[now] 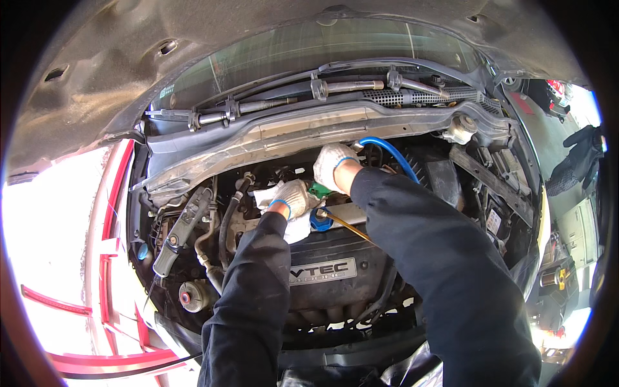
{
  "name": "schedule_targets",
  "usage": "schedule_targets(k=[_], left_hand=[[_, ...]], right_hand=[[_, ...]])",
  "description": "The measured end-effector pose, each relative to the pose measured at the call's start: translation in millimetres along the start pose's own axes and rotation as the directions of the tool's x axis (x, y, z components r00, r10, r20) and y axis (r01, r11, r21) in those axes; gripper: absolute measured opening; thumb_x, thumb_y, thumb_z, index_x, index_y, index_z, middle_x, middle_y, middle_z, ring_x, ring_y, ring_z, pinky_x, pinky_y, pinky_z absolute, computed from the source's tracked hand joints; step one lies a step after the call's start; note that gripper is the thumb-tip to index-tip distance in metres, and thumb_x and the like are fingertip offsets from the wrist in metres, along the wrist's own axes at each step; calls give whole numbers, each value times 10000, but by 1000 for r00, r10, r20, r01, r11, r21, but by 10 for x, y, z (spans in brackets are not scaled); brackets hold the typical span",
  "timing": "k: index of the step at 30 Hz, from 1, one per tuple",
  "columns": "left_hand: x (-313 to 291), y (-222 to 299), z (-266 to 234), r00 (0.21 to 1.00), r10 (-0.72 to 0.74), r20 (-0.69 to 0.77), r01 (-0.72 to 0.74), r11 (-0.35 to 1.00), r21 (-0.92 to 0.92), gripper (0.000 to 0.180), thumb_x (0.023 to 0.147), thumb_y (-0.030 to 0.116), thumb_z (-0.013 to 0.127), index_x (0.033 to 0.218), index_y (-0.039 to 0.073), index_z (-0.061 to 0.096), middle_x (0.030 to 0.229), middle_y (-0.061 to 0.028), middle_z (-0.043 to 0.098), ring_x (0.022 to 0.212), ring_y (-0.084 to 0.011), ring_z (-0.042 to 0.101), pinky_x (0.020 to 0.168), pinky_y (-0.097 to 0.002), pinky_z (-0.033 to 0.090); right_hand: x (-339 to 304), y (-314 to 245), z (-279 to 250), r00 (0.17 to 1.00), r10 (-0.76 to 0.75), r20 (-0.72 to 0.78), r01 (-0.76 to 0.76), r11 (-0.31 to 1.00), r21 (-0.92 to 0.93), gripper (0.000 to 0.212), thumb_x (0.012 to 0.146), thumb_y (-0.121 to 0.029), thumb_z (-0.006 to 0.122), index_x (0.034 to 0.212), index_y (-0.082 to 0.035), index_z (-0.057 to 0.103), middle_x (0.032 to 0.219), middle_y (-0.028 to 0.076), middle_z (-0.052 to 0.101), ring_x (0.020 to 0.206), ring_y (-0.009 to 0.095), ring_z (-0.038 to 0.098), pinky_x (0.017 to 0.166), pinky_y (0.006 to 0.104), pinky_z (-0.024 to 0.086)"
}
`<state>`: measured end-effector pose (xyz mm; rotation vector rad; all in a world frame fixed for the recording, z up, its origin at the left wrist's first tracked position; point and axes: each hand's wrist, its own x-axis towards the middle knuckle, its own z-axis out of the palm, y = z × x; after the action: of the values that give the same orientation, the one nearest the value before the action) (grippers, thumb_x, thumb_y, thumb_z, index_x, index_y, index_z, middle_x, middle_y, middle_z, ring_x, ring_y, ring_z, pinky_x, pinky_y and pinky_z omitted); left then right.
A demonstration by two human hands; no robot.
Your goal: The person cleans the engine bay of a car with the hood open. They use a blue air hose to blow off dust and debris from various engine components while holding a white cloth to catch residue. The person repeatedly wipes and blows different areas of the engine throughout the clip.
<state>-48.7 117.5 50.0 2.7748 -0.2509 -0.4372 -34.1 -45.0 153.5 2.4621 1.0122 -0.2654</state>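
Two gloved hands work close together in an open engine bay, just behind the dark engine cover [325, 250], on its windscreen side. The left hand [293, 198] rests over a white cloth [298, 230] near the cover's rear edge; its fingers are bent, but whether they pinch the cloth cannot be told. The right hand [334, 162], set farther back from the cover, is curled closed around what looks like the end of a blue hose [393, 153], its metal fitting showing at the glove's edge.

Between the gloves, behind the cover, sits a green piece [319, 189], mostly hidden; it appears to touch both hands, and which one bears it is unclear. It lies to the right of the left hand and on the cover side of the right. The hose belongs plainly to the right hand's side: its long axis arcs rightward from that glove, then bends back toward the right sleeve [438, 245], behind and to the right of the cover.

At the cover's rear edge stands a blue cap-like part [320, 220], an amber rod [351, 230] slanting from it over the cover. Farther behind the cover, below the windscreen [290, 58], lie four rod-shaped parts [354, 86].
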Motion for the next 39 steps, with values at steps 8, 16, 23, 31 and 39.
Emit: schedule_targets(k=[8, 16, 23, 31, 39], left_hand=[[-272, -152, -53, 987, 153, -42, -158, 939, -306, 471, 922, 377, 807, 1192, 0, 722, 1097, -250, 773, 1051, -369, 748, 889, -421, 563], [123, -128, 151, 990, 137, -35, -133, 987, 95, 515, 892, 487, 810, 934, -25, 776, 952, -268, 759, 915, -418, 744, 794, -483, 567], [46, -192, 335, 970, 182, -160, -163, 979, 123, 435, 928, 442, 774, 959, 8, 771, 980, -255, 751, 1001, -420, 729, 864, -476, 566], [95, -133, 191, 984, 174, -40, -163, 967, 196, 544, 901, 536, 783, 966, -4, 794, 1013, -274, 754, 1000, -438, 731, 851, -497, 570], [77, 105, 85, 993, 113, -39, -99, 962, 253, 334, 870, 302, 803, 1072, 36, 820, 1146, -237, 768, 1117, -407, 736, 941, -493, 608]], right_hand=[[85, 24, -28, 998, -18, 54, 21, 998, -58, 304, 995, -225, 649, 1233, -152, 823, 1240, 52, 805, 1142, 298, 763, 908, 442, 629], [17, -37, 50, 999, -20, -49, 14, 993, -114, 264, 972, -203, 669, 1154, -131, 846, 1136, 76, 826, 1063, 315, 786, 864, 447, 631], [-84, 102, 85, 999, -11, 32, 14, 997, -75, 293, 992, -221, 641, 1190, -135, 839, 1198, 84, 814, 1103, 316, 776, 918, 467, 627], [26, 66, 78, 988, -69, 135, 80, 994, -78, 322, 970, -196, 688, 1265, -158, 812, 1305, 45, 785, 1187, 285, 749, 920, 448, 632], [83, -23, 332, 993, -48, 110, 61, 991, -120, 286, 951, -212, 712, 1206, -190, 840, 1224, 39, 811, 1115, 286, 777, 865, 452, 633]])
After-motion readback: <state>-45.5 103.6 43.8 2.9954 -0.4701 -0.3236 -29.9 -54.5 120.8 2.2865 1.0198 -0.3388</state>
